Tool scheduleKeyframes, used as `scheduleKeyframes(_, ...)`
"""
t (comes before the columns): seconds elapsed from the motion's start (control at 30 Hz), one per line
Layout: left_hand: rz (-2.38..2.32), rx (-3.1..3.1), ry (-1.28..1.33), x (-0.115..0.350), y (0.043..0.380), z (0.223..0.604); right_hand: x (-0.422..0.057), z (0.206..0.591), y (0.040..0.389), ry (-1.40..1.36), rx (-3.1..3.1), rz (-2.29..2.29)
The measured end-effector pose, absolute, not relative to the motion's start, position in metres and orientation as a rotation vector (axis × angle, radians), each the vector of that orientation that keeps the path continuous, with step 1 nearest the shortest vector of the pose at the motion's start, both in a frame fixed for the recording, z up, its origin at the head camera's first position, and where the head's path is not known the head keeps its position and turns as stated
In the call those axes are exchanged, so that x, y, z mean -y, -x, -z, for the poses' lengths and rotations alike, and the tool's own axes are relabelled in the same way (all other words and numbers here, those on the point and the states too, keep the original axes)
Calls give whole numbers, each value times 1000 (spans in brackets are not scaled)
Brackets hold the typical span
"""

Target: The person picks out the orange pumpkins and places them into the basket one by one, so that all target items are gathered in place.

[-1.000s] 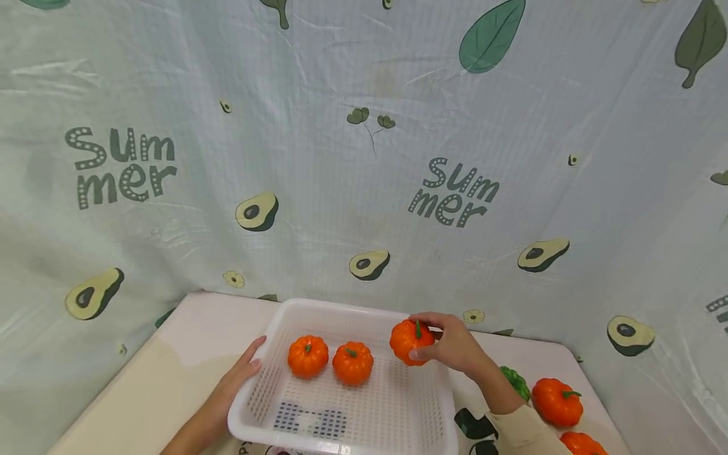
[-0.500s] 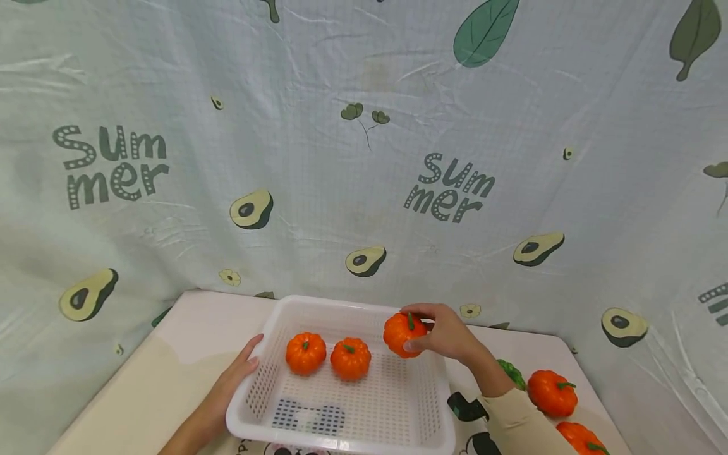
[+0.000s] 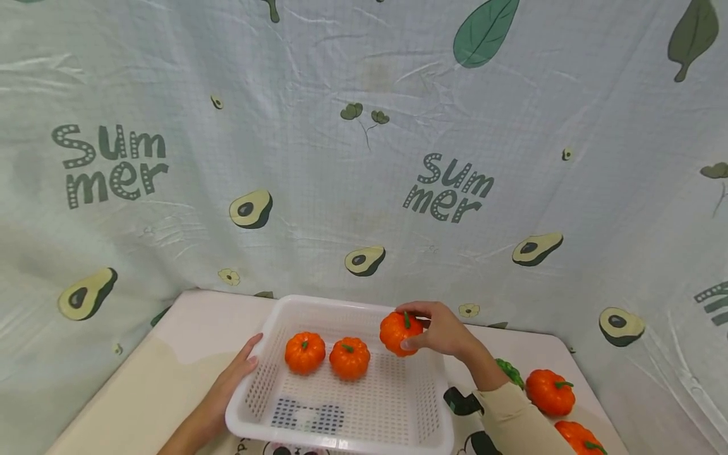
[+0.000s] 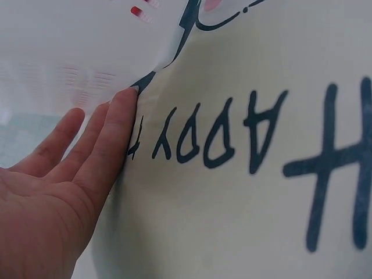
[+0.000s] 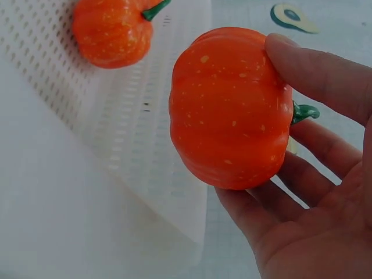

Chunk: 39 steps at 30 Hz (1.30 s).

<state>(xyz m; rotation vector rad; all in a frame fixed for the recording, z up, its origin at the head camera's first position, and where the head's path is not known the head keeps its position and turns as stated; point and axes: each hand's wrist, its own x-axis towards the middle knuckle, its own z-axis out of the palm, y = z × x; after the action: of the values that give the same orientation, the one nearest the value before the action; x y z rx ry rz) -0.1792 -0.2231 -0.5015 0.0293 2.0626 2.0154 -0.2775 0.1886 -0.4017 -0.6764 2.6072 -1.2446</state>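
A small orange pumpkin with a green stem [image 5: 229, 110] is gripped between the thumb and fingers of my right hand [image 3: 446, 332]. It hangs over the right back part of a white perforated plastic basket [image 3: 370, 420]. Two more orange pumpkins, a left one [image 3: 304, 353] and a right one [image 3: 349, 359], sit side by side inside the basket. My left hand [image 3: 230, 382] rests along the basket's left side with fingers extended; the left wrist view shows those straight fingers [image 4: 122, 116] against the basket's outer wall.
Right of the basket on the table [image 3: 227, 316] lie an orange pumpkin [image 3: 550, 392], a second one [image 3: 580, 437] cut off by the frame, and a green bumpy item [image 3: 510, 373] partly behind my right forearm. A printed curtain [image 3: 318, 164] hangs behind the table.
My right hand has shifted slightly left with the pumpkin, still over the basket. The whole view moved a little. My left hand stays at the basket's side.
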Motion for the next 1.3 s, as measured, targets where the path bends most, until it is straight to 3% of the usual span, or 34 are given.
scheduleKeyframes(1.3,-1982,-2118,-31,223,178,500,-180,409,302,703,-2491,1095)
